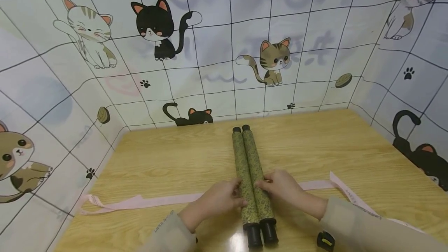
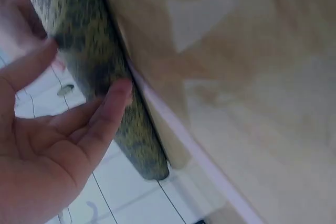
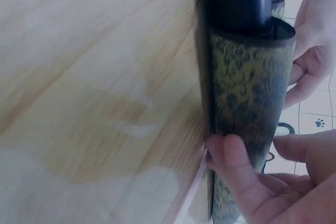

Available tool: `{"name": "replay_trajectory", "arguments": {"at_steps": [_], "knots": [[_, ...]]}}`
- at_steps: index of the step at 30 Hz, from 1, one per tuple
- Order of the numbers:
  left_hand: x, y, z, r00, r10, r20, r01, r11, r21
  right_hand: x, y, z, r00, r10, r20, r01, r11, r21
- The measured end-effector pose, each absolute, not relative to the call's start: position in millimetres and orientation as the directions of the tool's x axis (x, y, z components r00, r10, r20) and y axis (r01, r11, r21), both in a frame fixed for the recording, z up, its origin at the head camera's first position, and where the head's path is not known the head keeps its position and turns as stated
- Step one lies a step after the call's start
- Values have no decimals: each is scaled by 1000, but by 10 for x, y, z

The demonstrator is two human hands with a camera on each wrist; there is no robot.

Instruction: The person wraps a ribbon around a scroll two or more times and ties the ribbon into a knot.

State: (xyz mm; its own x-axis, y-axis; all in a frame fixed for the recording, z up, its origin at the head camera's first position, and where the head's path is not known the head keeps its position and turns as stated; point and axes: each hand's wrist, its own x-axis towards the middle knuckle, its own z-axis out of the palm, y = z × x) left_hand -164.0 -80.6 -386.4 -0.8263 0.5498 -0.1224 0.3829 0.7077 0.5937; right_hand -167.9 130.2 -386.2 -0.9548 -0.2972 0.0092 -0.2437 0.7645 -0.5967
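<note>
A scroll rolled up from both ends lies lengthwise on the table in the head view. Its left roll point(image 1: 241, 162) and right roll point(image 1: 254, 158) sit side by side, covered in yellow-green cloth with a dark pattern. Black knobs point(image 1: 254, 234) cap the ends. My left hand point(image 1: 218, 201) holds the left roll near its lower part, thumb on one side and fingertips point(image 2: 123, 90) on the other. From the right, my right hand point(image 1: 283, 188) holds the right roll, its fingertips point(image 3: 231, 148) low by the table. Under the scroll runs a pale pink ribbon point(image 1: 164, 201).
The wooden table point(image 1: 175, 154) is bounded at the back and sides by a white gridded backdrop point(image 1: 217, 49) with cartoon cats. The ribbon's right length point(image 1: 353, 197) bends toward the right sleeve. A black buckle point(image 1: 325, 241) lies beside that sleeve.
</note>
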Motion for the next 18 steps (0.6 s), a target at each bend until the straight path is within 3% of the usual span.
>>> {"name": "replay_trajectory", "arguments": {"at_steps": [4,10,18], "knots": [[-1710,-873,-3867,-838,541,-70,436,741,511,-1711,1440,-3899,-946,-323,26,-291,810,-509],[-1808,-970,-3968,-824,556,106,566,816,116,-1761,1657,-3939,-936,-353,-9,-329,882,-336],[-1843,-980,-3976,-822,569,15,569,820,68,-1789,1749,-3955,-915,-400,-46,-373,884,-282]]}}
